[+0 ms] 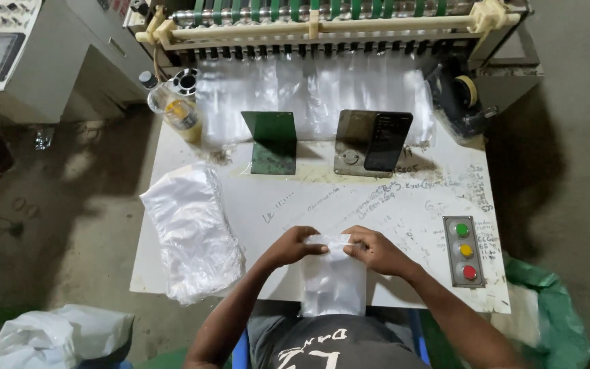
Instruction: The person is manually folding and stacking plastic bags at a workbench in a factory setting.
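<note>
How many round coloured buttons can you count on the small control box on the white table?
3, in one column on the grey control box at the table's right side: green button farthest from the person, yellow button in the middle, red button nearest. None seem hidden.

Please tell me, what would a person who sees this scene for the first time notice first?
First, the two hands, left hand and right hand, both pinching the top edge of a clear plastic bag at the near edge of the white table. Next, the loose pile of clear bags on the table's left side. Then the button box with green, yellow and red buttons on the right.
</note>
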